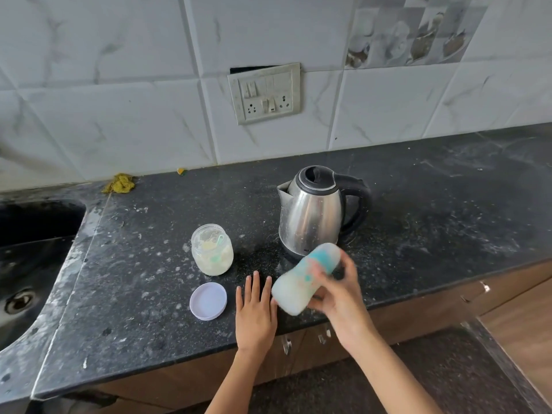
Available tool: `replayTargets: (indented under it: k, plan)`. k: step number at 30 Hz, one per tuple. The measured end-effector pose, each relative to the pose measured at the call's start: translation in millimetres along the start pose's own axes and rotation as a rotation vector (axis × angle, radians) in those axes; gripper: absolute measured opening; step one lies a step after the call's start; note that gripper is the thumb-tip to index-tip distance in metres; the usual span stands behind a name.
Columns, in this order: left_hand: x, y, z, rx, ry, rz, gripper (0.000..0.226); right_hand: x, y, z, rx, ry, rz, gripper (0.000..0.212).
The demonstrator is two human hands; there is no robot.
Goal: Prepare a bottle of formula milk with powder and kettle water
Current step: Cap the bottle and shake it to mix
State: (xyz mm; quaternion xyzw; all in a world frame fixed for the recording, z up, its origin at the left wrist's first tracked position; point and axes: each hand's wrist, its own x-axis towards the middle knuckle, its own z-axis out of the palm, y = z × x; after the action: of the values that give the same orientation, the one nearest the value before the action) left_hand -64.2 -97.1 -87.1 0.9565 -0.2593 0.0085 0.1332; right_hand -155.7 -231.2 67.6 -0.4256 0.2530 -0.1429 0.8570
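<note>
My right hand (337, 289) grips a baby bottle (298, 282) with a teal cap, held tilted above the dark counter (149, 309) and blurred by motion; whitish liquid fills it. My left hand (255, 312) lies flat on the counter just left of the bottle, fingers straight. A steel kettle (313, 210) with a black handle stands behind the bottle, lid shut. To the left stands an open glass jar of powder (212, 249) with a teal scoop inside. Its lilac lid (208, 300) lies on the counter in front of it.
A dark sink (27, 264) is set into the counter at the far left. A yellow scrub cloth (119, 183) lies by the tiled wall. A switch and socket plate (264, 92) hangs on the wall above the kettle. The counter's front edge runs just below my hands.
</note>
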Motion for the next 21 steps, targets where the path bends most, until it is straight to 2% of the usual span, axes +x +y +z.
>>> replayTargets:
  k: [2, 3, 5, 7, 9, 11, 12, 15, 16, 19, 21]
  plan:
    - [0, 6, -4, -0.048, -0.005, -0.052, 0.060, 8, -7, -5, 0.132, 0.129, -0.033, 0.064]
    - [1, 6, -3, -0.043, -0.013, -0.044, 0.059, 8, -4, -6, 0.089, 0.119, -0.028, 0.064]
    - [1, 0, 1, 0.027, -0.030, 0.014, 0.056, -5, 8, -2, -0.085, -0.032, 0.018, 0.071]
    - [0, -2, 3, 0.062, -0.047, 0.030, 0.065, -19, 9, 4, -0.169, -0.132, 0.037, 0.077]
    - [1, -1, 2, 0.019, 0.003, 0.000, 0.055, -5, 0, -2, -0.099, 0.008, -0.042, 0.070]
    - [1, 5, -3, -0.040, -0.011, -0.040, 0.055, 3, -9, -4, -0.027, 0.125, -0.087, 0.065]
    - [1, 5, -3, -0.036, -0.020, -0.032, 0.056, 3, -7, -3, -0.069, 0.113, -0.098, 0.067]
    - [1, -1, 1, 0.041, -0.044, 0.038, 0.057, -15, 2, 8, -0.207, -0.080, -0.052, 0.078]
    - [1, -1, 2, 0.044, -0.042, 0.035, 0.058, -16, -1, 8, -0.213, -0.088, -0.062, 0.079]
    - [2, 4, -2, -0.033, 0.000, -0.030, 0.054, 6, -20, -2, -0.085, 0.106, -0.142, 0.075]
    - [1, 6, -4, -0.048, -0.002, -0.027, 0.054, 9, -20, -3, -0.108, 0.096, -0.146, 0.074]
